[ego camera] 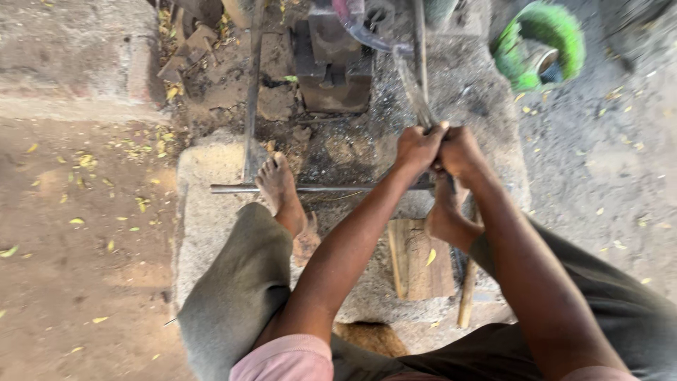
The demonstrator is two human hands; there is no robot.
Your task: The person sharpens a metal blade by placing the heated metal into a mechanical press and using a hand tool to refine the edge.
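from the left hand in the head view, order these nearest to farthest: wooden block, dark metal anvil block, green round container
1. Flat wooden block: just below the left hand, by the knees.
2. Dark metal anvil block: above, to the left.
3. Green round container: top right, on grey ground.

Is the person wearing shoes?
No, the left foot is bare and rests on a long metal rod, while both hands grip a metal bar.

Stone slab (211, 212); rod (233, 189); wooden block (416, 271)
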